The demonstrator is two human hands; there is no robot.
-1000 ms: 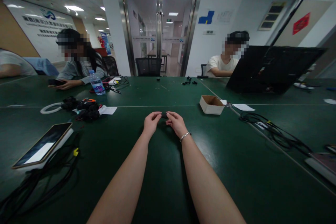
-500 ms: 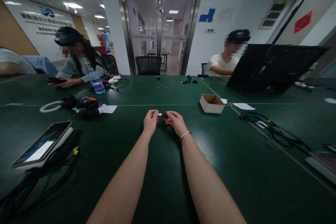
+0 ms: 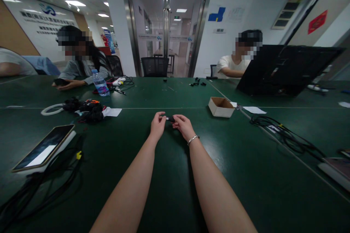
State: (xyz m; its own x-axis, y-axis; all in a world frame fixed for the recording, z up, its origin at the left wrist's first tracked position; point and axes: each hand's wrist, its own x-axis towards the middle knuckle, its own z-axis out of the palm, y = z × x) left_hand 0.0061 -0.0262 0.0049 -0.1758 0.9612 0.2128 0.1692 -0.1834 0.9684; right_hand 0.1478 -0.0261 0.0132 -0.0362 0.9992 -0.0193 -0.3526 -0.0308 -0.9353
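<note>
A small black stick with a silver metal end [image 3: 170,119], similar to a USB stick, is held level just above the green table [image 3: 175,167] between my two hands. My right hand [image 3: 183,125] pinches its black part between thumb and fingertips. At the metal end is my left hand [image 3: 158,125], its thumb against the tip and its index finger raised above the thumb. The lower fingers of the left hand are curled and partly hidden. A silver bracelet [image 3: 193,139] circles my right wrist.
An open box [image 3: 222,112] stands to the right of my hands. Phone [image 3: 43,147] and cables [image 3: 58,174] lie at left, black gear [image 3: 91,111] and a water bottle [image 3: 100,83] beyond. More cables [image 3: 284,136] lie right. Two people sit across, one behind a black monitor [image 3: 284,69].
My left index finger has lifted off the metal end and straightened. My right hand keeps its grip. Across the table, a person's hands have turned the dark object they hold.
</note>
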